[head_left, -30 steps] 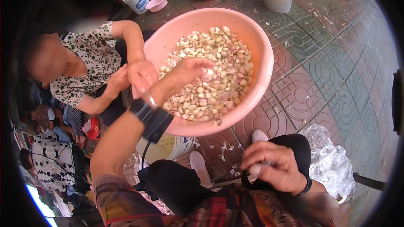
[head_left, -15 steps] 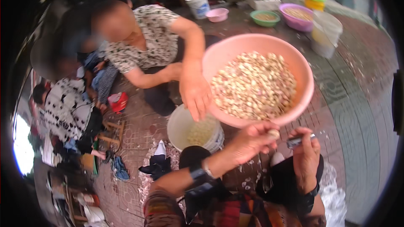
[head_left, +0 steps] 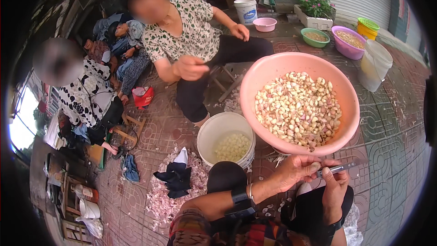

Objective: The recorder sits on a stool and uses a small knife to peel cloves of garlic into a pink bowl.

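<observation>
My left hand (head_left: 293,173) is closed in a pinch just below the near rim of a big pink basin (head_left: 250,109). A garlic clove showed between these fingertips a moment ago; now the fingers largely hide what they hold. Close beside it, my right hand (head_left: 334,191) grips a slim silvery knife (head_left: 342,167), its length pointing across to the left fingers. Many unpeeled garlic cloves (head_left: 296,109) fill the basin. Left of it stands a white bucket (head_left: 205,143) with peeled pale garlic cloves (head_left: 232,147) at the bottom.
Garlic skins (head_left: 157,196) lie heaped on the paving under a dark cloth (head_left: 176,178). A person in a patterned shirt (head_left: 193,32) sits opposite; others sit at left. Behind are a green basin (head_left: 315,44), a purple basin (head_left: 341,52) and a whitish bucket (head_left: 375,66).
My hands have come together, the knife now at the left fingers. The person opposite has withdrawn a hand from above the white bucket and leans back. The view has shifted.
</observation>
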The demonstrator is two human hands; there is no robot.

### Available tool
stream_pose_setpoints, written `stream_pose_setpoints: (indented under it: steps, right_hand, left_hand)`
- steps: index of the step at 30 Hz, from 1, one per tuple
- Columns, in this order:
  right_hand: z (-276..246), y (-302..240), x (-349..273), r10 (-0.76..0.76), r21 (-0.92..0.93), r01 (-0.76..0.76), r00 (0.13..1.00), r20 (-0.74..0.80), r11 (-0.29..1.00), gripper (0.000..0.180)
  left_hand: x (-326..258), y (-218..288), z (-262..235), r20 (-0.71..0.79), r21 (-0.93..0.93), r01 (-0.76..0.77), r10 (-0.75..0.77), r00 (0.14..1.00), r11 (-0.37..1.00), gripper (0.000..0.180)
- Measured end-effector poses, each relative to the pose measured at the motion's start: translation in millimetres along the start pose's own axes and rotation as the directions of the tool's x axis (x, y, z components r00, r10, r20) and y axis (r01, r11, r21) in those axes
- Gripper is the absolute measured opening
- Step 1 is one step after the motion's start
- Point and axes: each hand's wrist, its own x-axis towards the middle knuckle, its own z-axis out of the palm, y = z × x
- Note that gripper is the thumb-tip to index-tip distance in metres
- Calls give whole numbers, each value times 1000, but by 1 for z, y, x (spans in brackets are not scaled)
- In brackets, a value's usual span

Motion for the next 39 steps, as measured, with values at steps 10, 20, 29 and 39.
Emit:
stream_pose_setpoints:
  steps: [10,20,29,39]
  right_hand:
    - [-4,-6,-7,23,-228,-3,996,84,974,19]
    - [-9,-11,1,-18,-84,12,997,-75,996,23]
    - [-1,-11,-6,54,78,-50,997,-51,996,22]
    - [1,-5,-5,15,-57,-20,996,-89,998,17]
  left_hand:
    - [-12,12,-1,137,405,-4,-56,989,914,24]
    - [-20,23,5,-92,392,-160,211,973,906,20]
    - [-20,10,16,-96,483,-139,210,973,864,25]
    - [-21,10,22,69,876,-293,503,862,383,30]
